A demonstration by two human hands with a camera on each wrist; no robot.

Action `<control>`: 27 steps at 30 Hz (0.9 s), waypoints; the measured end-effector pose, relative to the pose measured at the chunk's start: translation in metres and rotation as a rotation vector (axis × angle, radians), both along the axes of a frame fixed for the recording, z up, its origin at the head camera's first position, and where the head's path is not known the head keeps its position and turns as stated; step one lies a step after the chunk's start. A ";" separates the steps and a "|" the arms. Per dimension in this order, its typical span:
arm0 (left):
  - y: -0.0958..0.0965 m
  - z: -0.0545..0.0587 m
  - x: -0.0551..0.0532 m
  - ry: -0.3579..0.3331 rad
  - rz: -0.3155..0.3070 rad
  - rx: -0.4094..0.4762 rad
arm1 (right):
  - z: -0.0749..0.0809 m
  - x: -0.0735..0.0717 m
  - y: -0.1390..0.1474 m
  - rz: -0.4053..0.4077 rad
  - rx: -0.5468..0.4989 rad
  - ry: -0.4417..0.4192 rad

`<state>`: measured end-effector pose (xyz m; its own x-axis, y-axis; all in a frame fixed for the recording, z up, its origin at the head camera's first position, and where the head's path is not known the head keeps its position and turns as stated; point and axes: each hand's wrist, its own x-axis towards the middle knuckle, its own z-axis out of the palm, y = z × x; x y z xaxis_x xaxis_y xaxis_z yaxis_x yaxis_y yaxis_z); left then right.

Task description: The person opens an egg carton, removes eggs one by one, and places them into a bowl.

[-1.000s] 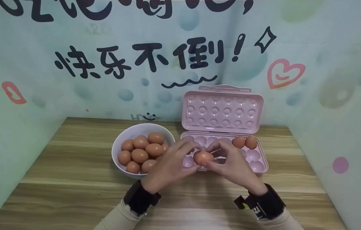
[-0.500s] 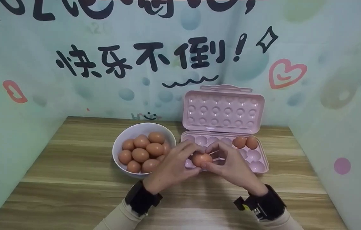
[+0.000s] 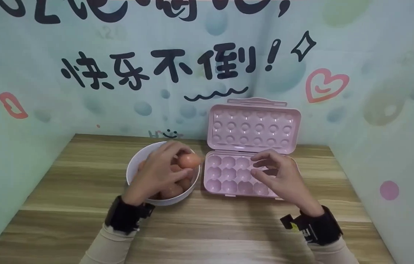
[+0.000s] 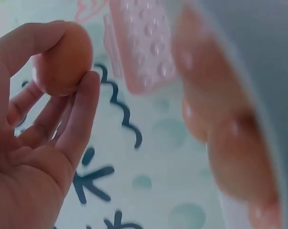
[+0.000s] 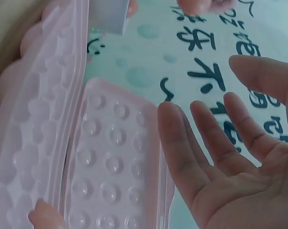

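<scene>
A brown egg (image 3: pixel 188 160) is pinched between the thumb and fingers of my left hand (image 3: pixel 155 168). That hand is over the white bowl (image 3: pixel 130 172), covering part of it and the brown eggs (image 3: pixel 172 191) inside. In the left wrist view, thumb and fingertips grip the held egg (image 4: pixel 67 59) around its sides. My right hand (image 3: pixel 285 178) hovers over the right part of the pink egg box (image 3: pixel 207 178), fingers apart and holding nothing. It hides the box's right-hand cups in the head view; the right wrist view shows an egg (image 5: pixel 46 217) in a cup there.
The box's lid (image 3: pixel 254 126) stands raised against the patterned backdrop (image 3: pixel 119 106). Bowl and box sit side by side with a narrow gap, on a wood-grain table (image 3: pixel 67 205). Side walls (image 3: pixel 386 146) bound the table left and right.
Both hands were around an egg above the box. My right hand has let go and shifted right, while my left hand has moved left over the bowl with an egg.
</scene>
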<state>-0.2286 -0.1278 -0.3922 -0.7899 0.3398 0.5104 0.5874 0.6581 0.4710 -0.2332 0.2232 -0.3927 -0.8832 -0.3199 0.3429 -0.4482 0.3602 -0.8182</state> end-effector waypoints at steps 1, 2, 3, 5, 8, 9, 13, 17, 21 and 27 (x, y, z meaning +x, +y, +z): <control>-0.008 0.001 -0.001 -0.014 0.019 0.002 | 0.001 -0.002 0.003 -0.013 -0.001 0.003; -0.016 0.001 -0.001 -0.029 0.039 0.001 | 0.002 -0.003 0.006 -0.028 -0.001 0.000; -0.023 0.002 -0.001 -0.046 0.058 -0.003 | 0.003 -0.005 0.009 -0.044 0.002 -0.005; -0.037 0.001 -0.002 -0.080 0.084 -0.004 | 0.005 -0.007 0.015 -0.073 0.009 -0.001; -0.055 -0.002 -0.005 -0.126 0.108 -0.007 | 0.006 -0.011 0.022 -0.109 0.022 0.015; -0.060 -0.003 -0.006 -0.145 0.112 -0.009 | 0.006 -0.012 0.025 -0.120 0.028 0.020; -0.078 -0.008 -0.009 -0.215 0.128 -0.021 | 0.004 -0.015 0.030 -0.139 0.043 0.025; -0.094 -0.013 -0.009 -0.277 0.118 -0.031 | 0.003 -0.017 0.031 -0.140 0.050 0.025; -0.104 -0.017 -0.009 -0.314 0.110 -0.051 | 0.003 -0.019 0.032 -0.145 0.060 0.030; -0.110 -0.018 -0.011 -0.339 0.102 -0.087 | 0.000 -0.019 0.033 -0.141 0.054 0.048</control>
